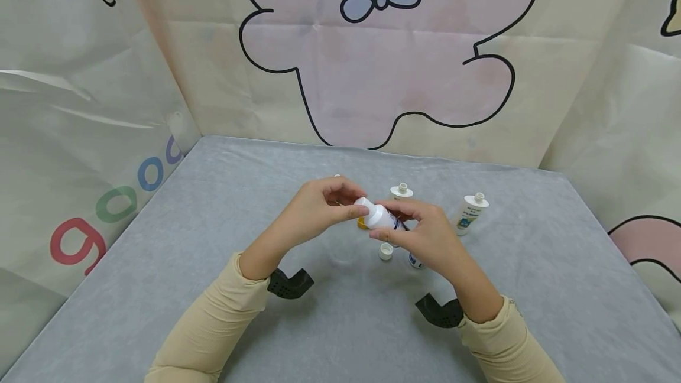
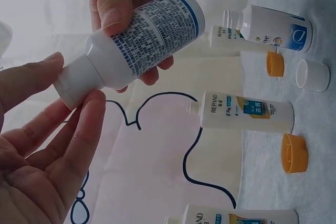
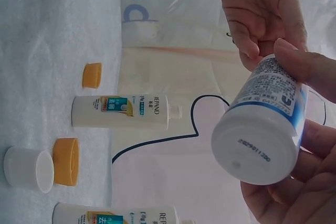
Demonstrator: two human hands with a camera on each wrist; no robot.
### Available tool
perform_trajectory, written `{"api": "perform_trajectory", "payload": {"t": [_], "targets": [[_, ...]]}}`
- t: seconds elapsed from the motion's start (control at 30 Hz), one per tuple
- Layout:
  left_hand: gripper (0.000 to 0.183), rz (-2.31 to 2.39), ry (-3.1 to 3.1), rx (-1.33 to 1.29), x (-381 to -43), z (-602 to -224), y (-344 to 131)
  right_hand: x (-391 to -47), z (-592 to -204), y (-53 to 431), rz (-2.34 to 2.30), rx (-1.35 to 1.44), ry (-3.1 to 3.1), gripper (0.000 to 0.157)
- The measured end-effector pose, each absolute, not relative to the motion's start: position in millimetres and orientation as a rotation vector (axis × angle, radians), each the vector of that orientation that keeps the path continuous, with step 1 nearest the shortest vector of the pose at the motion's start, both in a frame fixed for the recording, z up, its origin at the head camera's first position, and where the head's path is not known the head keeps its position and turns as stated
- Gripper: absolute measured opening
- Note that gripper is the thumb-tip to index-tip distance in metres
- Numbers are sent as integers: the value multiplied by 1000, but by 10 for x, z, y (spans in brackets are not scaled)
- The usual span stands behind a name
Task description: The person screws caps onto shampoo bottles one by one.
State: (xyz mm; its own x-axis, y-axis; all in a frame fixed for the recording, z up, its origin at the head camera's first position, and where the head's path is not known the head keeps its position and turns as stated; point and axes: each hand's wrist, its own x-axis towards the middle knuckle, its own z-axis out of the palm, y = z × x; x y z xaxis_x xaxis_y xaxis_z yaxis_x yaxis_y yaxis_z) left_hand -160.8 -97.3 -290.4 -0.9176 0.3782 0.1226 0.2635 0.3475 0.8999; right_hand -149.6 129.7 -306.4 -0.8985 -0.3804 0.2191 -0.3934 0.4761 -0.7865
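Above the table, my right hand (image 1: 425, 232) grips the labelled body of a white bottle (image 2: 160, 35) that is tilted in the air. My left hand (image 1: 316, 205) pinches the white cap (image 2: 79, 81) at the bottle's neck between thumb and fingers. The cap sits on the neck. Small print covers the label, and the bottle's flat base (image 3: 254, 150) carries a stamped number in the right wrist view. Beneath the hands, another white bottle with a blue label (image 2: 281, 27) stands uncapped near a loose white cap (image 2: 312, 75).
Uncapped cream bottles marked REPAND stand farther back, one in the middle (image 2: 244, 111) and one at the right (image 1: 470, 213). Orange caps (image 2: 294, 153) lie among them on the grey cloth-covered table (image 1: 340, 324). Printed curtains (image 1: 213, 75) enclose the back and sides.
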Motion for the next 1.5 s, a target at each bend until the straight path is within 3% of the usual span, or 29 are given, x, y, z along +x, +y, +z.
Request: {"api": "perform_trajectory", "payload": {"t": [0.53, 0.73, 1.03, 1.5], "targets": [[25, 1692, 2380, 756, -1594, -2907, -982, -1493, -3065, 1301, 1436, 681, -2697, 39], [31, 1695, 2419, 643, -1610, -2927, -949, -1488, -3060, 1304, 1443, 674, -2686, 39], [18, 1709, 2505, 593, -1612, -2970, -900, -1476, -3051, 1296, 1441, 675, -2683, 40], [22, 1839, 2463, 729, -1561, -2983, -842, -1502, -3044, 1331, 1452, 780, -2730, 32]]}}
